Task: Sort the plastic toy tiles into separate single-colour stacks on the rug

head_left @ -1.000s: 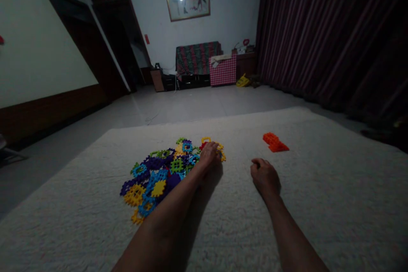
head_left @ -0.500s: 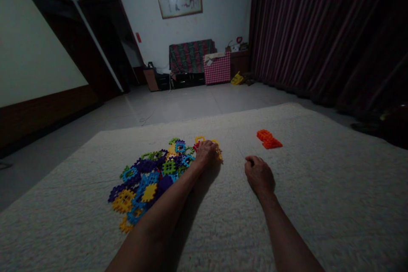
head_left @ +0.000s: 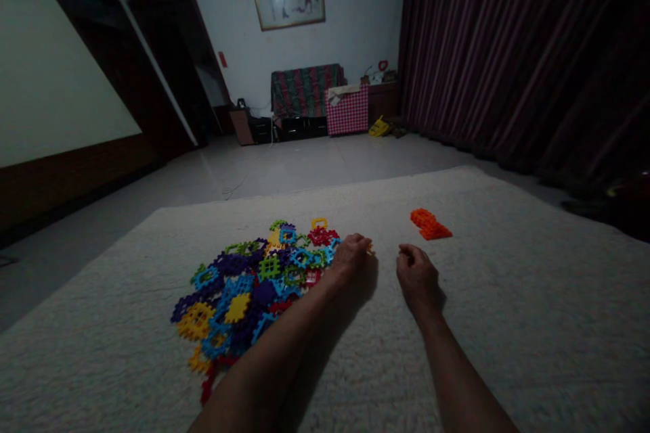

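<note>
My left hand is closed on a yellow interlocking plastic piece, most of it hidden by the fingers. Just left of this hand spreads a pile of interlocking plastic pieces in purple, blue, green, yellow and red, square with notched edges. My right hand hovers or rests over the mat, a short way right of the left one. Its fingers are curled, and whether anything sits in them cannot be made out. Beyond it lies a group of orange pieces, apart from both hands.
A pale textured mat covers the foreground, with grey tiled floor behind it. At the far wall stand a cloth-draped cabinet and a red checked cloth. Dark curtains hang at the right.
My left hand has moved right, away from the pile, carrying the yellow piece and uncovering red and blue pieces. My right hand has shifted slightly right.
</note>
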The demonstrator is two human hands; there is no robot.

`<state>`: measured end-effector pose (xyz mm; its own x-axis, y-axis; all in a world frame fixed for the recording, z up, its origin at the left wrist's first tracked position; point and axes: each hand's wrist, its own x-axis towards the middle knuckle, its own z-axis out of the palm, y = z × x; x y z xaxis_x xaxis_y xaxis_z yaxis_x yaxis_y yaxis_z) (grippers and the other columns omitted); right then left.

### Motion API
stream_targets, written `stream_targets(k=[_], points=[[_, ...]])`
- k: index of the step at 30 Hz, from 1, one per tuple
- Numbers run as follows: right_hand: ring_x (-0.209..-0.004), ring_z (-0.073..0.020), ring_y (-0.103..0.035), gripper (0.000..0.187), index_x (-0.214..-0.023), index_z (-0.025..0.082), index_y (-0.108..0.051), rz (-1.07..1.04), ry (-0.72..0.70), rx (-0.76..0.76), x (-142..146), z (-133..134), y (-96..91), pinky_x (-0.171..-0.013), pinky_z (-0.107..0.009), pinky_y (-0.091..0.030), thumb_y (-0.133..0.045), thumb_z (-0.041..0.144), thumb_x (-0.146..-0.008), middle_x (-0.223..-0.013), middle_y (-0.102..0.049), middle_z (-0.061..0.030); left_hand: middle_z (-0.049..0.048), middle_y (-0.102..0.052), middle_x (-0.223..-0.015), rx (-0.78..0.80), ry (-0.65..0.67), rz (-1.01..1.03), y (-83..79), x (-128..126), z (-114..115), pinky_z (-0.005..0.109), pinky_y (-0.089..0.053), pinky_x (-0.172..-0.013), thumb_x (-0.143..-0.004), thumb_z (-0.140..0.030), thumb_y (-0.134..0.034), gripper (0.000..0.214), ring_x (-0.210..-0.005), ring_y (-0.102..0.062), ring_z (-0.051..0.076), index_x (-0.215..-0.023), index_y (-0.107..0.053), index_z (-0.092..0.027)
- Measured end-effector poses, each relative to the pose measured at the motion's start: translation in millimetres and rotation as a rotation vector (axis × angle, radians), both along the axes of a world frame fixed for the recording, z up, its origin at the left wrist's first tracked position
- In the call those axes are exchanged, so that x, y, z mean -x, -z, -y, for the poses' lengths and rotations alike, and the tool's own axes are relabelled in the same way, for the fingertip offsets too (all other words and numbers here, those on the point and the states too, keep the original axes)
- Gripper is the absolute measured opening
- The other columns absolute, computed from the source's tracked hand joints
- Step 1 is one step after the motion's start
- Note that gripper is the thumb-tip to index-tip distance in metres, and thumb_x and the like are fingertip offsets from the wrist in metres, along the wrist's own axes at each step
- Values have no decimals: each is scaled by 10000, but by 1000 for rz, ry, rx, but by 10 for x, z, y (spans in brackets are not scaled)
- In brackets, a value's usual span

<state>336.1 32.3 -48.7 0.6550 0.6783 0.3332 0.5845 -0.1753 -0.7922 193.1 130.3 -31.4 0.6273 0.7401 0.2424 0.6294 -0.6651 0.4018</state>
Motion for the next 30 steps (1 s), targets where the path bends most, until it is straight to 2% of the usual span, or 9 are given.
stream_targets(k=[4, 7, 10, 12, 16, 21, 25, 28, 30], points=[[-917, -209, -647, 339, -1097, 203, -657, -63, -72, -49, 9, 6, -18, -839, -332, -496, -453, 268, -835, -1157, -670, -99, 92, -669, -1182, -3, 139, 167, 82, -35, 89, 313, -524, -932, -840, -198, -608, 363, -1070, -639, 201, -1197, -668, -197], [-928, -214, -646, 355, -1109, 196, -659, -55, -175, -87, 27, 4, -15, -862, -353, -511, -452, 291, -837, -1188, -651, -105, 109, -664, -1223, -63, 97, 236, 72, 80, 44, 359, -514, -976, -867, -237, -590, 335, -1105, -629, 218, -1190, -664, -197], [-1079, -235, -612, 380, -1155, 178, -642, 16, -271, -153, 64, -35, 23, -939, -382, -500, -457, 285, -841, -1231, -629, -123, 111, -667, -1207, -93, -41, 132, 25, 254, -49, 380, -486, -1010, -877, -162, -518, 312, -1102, -616, 214, -1145, -675, -183], [-1184, -241, -567, 389, -1192, 179, -626, 103, -341, -161, 102, -68, 57, -1005, -407, -466, -475, 290, -852, -1285, -613, -127, 112, -670, -1172, -100, -44, 4, 0, 356, -80, 393, -472, -1014, -865, -151, -520, 292, -1104, -600, 225, -1103, -686, -180], [-1219, -261, -546, 375, -1200, 217, -635, 308, -415, -25, 180, -84, 102, -1060, -486, -387, -551, 327, -851, -1308, -630, -98, 133, -678, -1075, -111, -60, -206, -50, 450, -31, 399, -462, -964, -907, -208, -479, 259, -1075, -590, 251, -1008, -715, -172], [-1188, -254, -566, 289, -1113, 234, -666, 405, -426, 35, 196, -70, 135, -1033, -473, -372, -564, 292, -848, -1269, -658, -75, 151, -688, -1023, -114, -208, -330, -243, 444, -107, 375, -453, -926, -919, -353, -496, 322, -1018, -617, 263, -947, -742, -146], [-1184, -246, -571, 281, -1087, 225, -667, 377, -400, 38, 173, -97, 168, -1032, -457, -371, -542, 240, -836, -1256, -660, -79, 140, -676, -1117, -109, -445, -258, -380, 452, -419, 337, -461, -897, -947, -309, -423, 345, -1036, -631, 246, -1077, -712, -173], [-1176, -243, -574, 297, -1066, 217, -660, 346, -395, 37, 162, -108, 178, -1040, -444, -369, -535, 190, -797, -1244, -660, -85, 132, -650, -1229, -12, -578, -217, -389, 447, -664, 320, -452, -930, -908, -284, -481, 359, -1128, -605, 244, -1214, -648, -197], [-1162, -241, -579, 340, -1083, 221, -648, 328, -392, 33, 158, -107, 176, -1037, -435, -372, -531, 163, -770, -1234, -660, -85, 144, -643, -1257, 76, -648, -209, -359, 432, -779, 323, -453, -933, -885, -315, -518, 391, -1162, -593, 258, -1236, -629, -181]])
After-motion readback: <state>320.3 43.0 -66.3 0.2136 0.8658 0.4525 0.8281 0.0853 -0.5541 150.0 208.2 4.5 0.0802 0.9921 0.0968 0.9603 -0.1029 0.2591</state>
